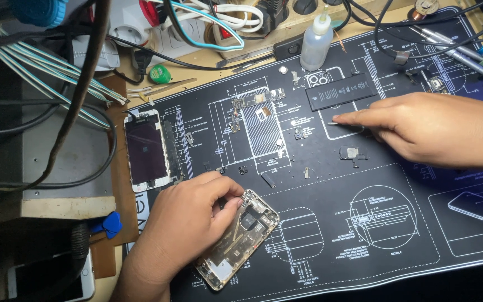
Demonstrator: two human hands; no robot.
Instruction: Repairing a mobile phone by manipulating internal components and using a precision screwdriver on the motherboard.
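A: What could go wrong here?

B: I think the opened phone body (237,239) could slide. It lies tilted at the near edge of the black mat (364,235) on the table, and the left hand (188,221) holds it only on its far left corner, fingers curled, a narrow grip. Many tiny screws (305,172) lie loose near it; a sleeve could sweep them away.

A: And the right hand (437,131)?

B: It reaches in from the right, palm down, fingers pinched on a thin small part (337,123) just near the black battery (341,91). That part could drop and be lost.
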